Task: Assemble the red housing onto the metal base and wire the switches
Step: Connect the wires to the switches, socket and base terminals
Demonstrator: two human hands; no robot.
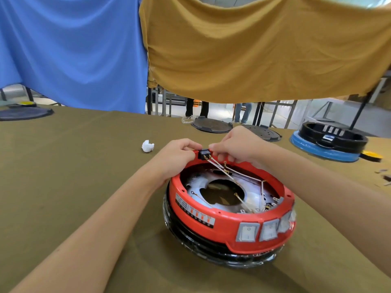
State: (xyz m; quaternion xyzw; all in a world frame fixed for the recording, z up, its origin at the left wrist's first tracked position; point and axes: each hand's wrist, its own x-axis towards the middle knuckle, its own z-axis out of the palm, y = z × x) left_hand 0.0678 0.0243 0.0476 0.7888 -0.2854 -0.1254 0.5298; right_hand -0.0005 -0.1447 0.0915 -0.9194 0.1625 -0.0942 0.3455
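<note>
Both hands meet at the far rim of the round red plastic housing (230, 218): left hand (179, 157) grips the rim to steady it, I'd guess, while right hand (234, 144) pinches the small black switch block (204, 154) with thin white wires (228, 176) trailing inside. Housing already sits on the shiny metal base (196, 182), mid olive-cloth surface (74, 176).

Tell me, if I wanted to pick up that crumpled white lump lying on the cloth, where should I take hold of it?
Probably pinch the white lump across its middle, coming straight down from above. It sits alone on the olive tablecloth, left of the left hand, with nothing touching it, and its bunched, rounded shape offers folds on every side.
</note>
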